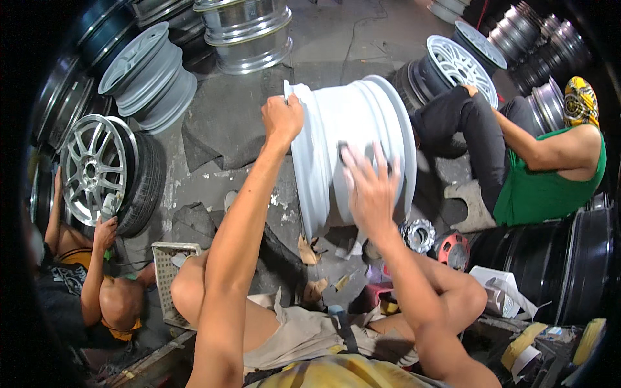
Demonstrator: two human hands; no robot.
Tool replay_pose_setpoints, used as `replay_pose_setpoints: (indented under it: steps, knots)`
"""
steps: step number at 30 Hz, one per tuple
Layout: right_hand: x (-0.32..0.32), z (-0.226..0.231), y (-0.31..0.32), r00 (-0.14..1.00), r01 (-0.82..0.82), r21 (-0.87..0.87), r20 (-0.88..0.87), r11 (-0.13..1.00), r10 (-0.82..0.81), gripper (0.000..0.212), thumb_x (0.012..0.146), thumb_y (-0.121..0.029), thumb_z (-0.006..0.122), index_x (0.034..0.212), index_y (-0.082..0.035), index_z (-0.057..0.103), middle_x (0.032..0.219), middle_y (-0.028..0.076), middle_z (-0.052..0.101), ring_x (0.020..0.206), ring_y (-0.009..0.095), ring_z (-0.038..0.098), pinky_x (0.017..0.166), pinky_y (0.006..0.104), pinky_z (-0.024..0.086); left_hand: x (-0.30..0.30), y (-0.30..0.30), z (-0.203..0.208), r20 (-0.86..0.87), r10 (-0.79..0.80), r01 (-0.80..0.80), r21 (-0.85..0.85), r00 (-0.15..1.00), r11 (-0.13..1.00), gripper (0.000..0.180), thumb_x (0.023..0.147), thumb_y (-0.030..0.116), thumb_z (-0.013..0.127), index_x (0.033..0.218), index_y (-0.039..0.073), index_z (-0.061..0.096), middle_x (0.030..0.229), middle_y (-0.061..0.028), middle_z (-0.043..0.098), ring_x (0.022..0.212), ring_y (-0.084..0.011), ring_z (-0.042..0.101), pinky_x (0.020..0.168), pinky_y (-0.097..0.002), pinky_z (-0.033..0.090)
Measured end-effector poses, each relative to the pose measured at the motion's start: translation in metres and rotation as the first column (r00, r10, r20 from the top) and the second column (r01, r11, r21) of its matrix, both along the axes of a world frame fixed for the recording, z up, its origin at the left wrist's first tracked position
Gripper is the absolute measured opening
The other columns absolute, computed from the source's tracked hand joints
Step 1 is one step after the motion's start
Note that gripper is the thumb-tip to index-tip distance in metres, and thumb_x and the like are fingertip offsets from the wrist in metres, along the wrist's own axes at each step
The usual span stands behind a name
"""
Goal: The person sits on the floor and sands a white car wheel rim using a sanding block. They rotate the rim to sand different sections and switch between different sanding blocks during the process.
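Observation:
A pale grey-white wheel rim [323, 136] stands on its edge in front of me, its barrel facing me. My left hand [283, 118] is closed over the rim's upper left flange. Over the barrel's middle, my right hand [374, 191] lies with its fingers stretched and spread, slightly blurred. A small dark spot shows by its fingertips; I cannot tell what it is, and the underside of the palm is hidden.
At left, a co-worker's hand holds a tool against a silver spoked wheel [90, 165] with a tire. A person in a green top [550, 181] sits at right beside a spoked rim [460, 68]. Stacked rims [249, 32] stand behind. A plastic basket [169, 278] is near my left knee.

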State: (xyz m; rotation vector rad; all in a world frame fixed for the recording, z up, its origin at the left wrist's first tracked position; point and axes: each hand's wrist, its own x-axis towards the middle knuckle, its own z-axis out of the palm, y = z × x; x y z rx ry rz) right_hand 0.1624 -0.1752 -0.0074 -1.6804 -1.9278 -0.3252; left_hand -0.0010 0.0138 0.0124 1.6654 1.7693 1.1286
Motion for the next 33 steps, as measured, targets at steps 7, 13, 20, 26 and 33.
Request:
replay_pose_setpoints:
  steps: [7, 13, 20, 26, 33]
  knots:
    - [0.004, -0.005, 0.010, 0.999, -0.012, -0.010, 0.051, 1.000, 0.012, 0.043, 0.096, -0.022, 0.062, 0.138, -0.016, 0.062, 0.145, 0.000, 0.056, 0.143, 0.033, 0.040, 0.116, 0.0636, 0.024, -0.008, 0.016, -0.003, -0.043, 0.014, -0.016, -0.044, 0.999, 0.999, 0.041, 0.093, 0.029, 0.060, 0.084, -0.008, 0.073, 0.091, -0.0331, 0.071, 0.094, -0.0489, 0.070, 0.088, -0.0530, 0.053]
    - [0.017, 0.015, 0.059, 0.994, -0.016, 0.041, 0.111, 0.999, 0.011, 0.039, 0.095, -0.020, 0.063, 0.134, -0.014, 0.065, 0.142, 0.002, 0.058, 0.145, 0.033, 0.038, 0.117, 0.0623, 0.024, -0.002, 0.005, 0.003, -0.024, -0.035, 0.032, -0.117, 0.999, 0.993, 0.042, 0.094, 0.030, 0.060, 0.088, -0.010, 0.072, 0.095, -0.0336, 0.071, 0.097, -0.0494, 0.069, 0.091, -0.0530, 0.053]
    - [0.039, 0.020, 0.051, 0.974, -0.136, 0.018, 0.186, 0.991, 0.130, 0.038, 0.093, -0.021, 0.065, 0.130, -0.014, 0.068, 0.144, 0.002, 0.056, 0.147, 0.032, 0.034, 0.119, 0.0593, 0.024, -0.001, 0.003, -0.001, -0.026, -0.015, 0.014, -0.060, 1.000, 0.998, 0.042, 0.094, 0.028, 0.059, 0.087, -0.011, 0.072, 0.096, -0.0349, 0.070, 0.098, -0.0492, 0.069, 0.091, -0.0532, 0.052]
    - [0.052, 0.019, 0.033, 0.946, -0.176, -0.068, 0.263, 0.982, 0.188, 0.037, 0.095, -0.019, 0.064, 0.132, -0.018, 0.067, 0.149, 0.000, 0.053, 0.147, 0.029, 0.036, 0.120, 0.0550, 0.026, -0.006, 0.004, 0.005, -0.040, -0.014, 0.009, -0.118, 0.999, 0.993, 0.042, 0.095, 0.028, 0.059, 0.088, -0.011, 0.072, 0.096, -0.0343, 0.070, 0.097, -0.0496, 0.069, 0.091, -0.0529, 0.053]
    - [0.037, 0.025, 0.072, 0.959, -0.177, -0.061, 0.213, 0.982, 0.186, 0.044, 0.094, -0.020, 0.065, 0.138, -0.017, 0.063, 0.146, 0.001, 0.057, 0.145, 0.029, 0.040, 0.120, 0.0567, 0.025, -0.005, 0.007, 0.005, -0.034, -0.028, 0.023, -0.136, 0.999, 0.990, 0.042, 0.095, 0.029, 0.059, 0.089, -0.011, 0.072, 0.097, -0.0339, 0.070, 0.099, -0.0490, 0.069, 0.092, -0.0525, 0.053]
